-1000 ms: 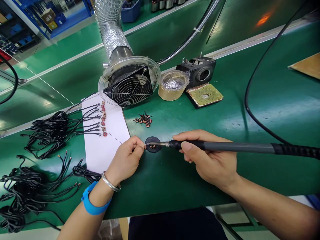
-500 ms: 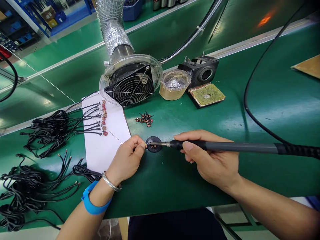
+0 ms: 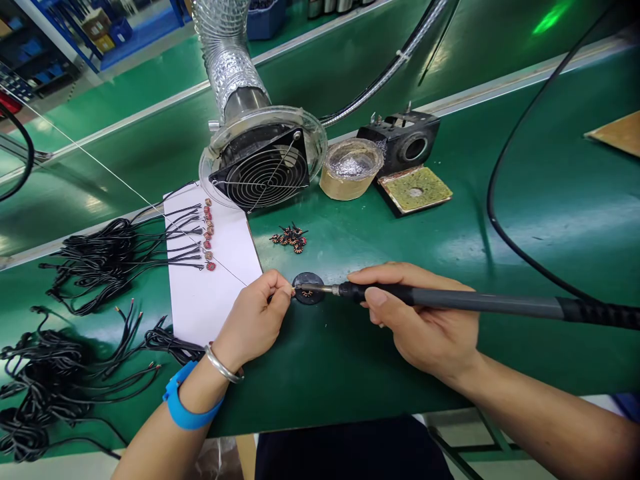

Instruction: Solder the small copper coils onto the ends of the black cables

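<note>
My right hand (image 3: 425, 320) grips a soldering iron (image 3: 480, 301) by its black and grey handle, its tip over a small round black disc (image 3: 309, 295) on the bench. A small ring-shaped part (image 3: 307, 293) with copper-coloured points sits on that disc, partly hidden by the tip. My left hand (image 3: 265, 307) pinches thin solder wire (image 3: 227, 268) at the disc's left edge, close to the iron's tip. The wire runs up and left across the bench. Behind the disc lies a small pile of similar ring parts (image 3: 290, 238).
A fume extractor (image 3: 265, 173) hangs behind the disc. Right of it stand a solder-filled tub (image 3: 350, 183), an iron holder (image 3: 415, 143) and a yellow sponge (image 3: 415, 190). White board (image 3: 220, 300) carries wired parts. Black cable bundles (image 3: 100, 260) lie left; the iron's cord (image 3: 493, 193) loops right.
The rear of the soldering iron's handle has dipped slightly, while its tip stays at the disc. My left hand is almost still. A reflection at the upper right turned from orange to green.
</note>
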Available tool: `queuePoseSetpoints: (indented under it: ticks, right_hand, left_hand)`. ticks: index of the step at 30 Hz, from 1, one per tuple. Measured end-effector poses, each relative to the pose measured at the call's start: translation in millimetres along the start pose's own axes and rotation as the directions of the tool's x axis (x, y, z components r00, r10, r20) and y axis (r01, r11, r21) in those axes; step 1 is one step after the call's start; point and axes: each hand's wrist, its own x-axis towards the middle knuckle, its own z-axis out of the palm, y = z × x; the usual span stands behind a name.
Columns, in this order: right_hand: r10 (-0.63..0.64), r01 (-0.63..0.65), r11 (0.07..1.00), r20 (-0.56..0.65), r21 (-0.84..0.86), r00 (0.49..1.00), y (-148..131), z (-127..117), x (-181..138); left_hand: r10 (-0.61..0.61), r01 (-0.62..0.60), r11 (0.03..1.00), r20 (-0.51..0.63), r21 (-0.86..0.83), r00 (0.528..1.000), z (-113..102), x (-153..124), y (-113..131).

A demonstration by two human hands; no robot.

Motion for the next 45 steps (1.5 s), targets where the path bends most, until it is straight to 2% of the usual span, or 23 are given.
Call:
queuePoseSetpoints:
  ticks: [8, 15, 23, 40, 43, 45]
  right_hand:
    - [-0.043, 0.043, 0.999, 0.015, -0.008, 0.999, -5, 0, 2]
    - [-0.166, 0.169, 0.984, 0.047, -0.062, 0.985, -10, 1, 3]
    - [-0.229, 0.230, 0.972, 0.036, -0.035, 0.973, -14, 1, 2]
    - [-0.236, 0.236, 0.972, -0.009, -0.003, 0.972, -16, -4, 4]
    - [-0.223, 0.224, 0.974, 0.060, -0.025, 0.973, -17, 0, 10]
    - [-0.245, 0.264, 0.960, 0.180, -0.091, 0.953, -14, 7, 18]
  left_hand:
    - [-0.001, 0.001, 1.000, 0.001, 0.018, 1.000, 0, 1, 3]
    - [-0.009, 0.009, 0.999, -0.005, 0.033, 1.000, 0, -1, 4]
    - [-0.004, 0.004, 0.999, -0.012, 0.048, 1.000, -1, -1, 5]
    - [-0.018, 0.018, 0.999, 0.002, 0.031, 1.000, 0, -1, 1]
    - [-0.023, 0.023, 1.000, 0.016, 0.020, 1.000, -1, -2, 1]
    - [-0.024, 0.025, 1.000, 0.035, -0.011, 0.999, -2, -4, 2]
